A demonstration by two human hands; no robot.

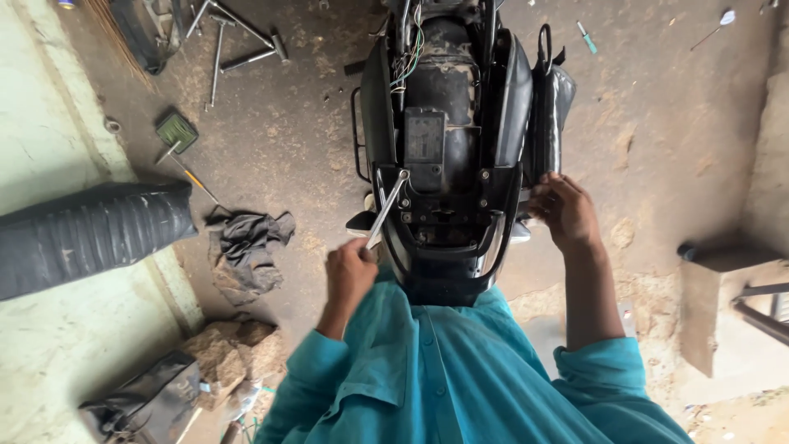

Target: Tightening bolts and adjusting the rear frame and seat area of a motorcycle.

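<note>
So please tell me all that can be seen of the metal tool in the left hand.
The wrench is a slim, straight bar of bright silvery metal. The left hand is closed around its lower end, so that end is hidden. It slants up and to the right, and its upper tip rests on the open rear frame of the black motorcycle, beside the dark box under the removed seat. The shape of the head is too small to tell. The right hand does not touch it.

Left hand fisted, knuckles up, forearm reaching forward from teal sleeve. Right hand further out, fingers curled loosely, forearm bare, elbow bent.
</note>
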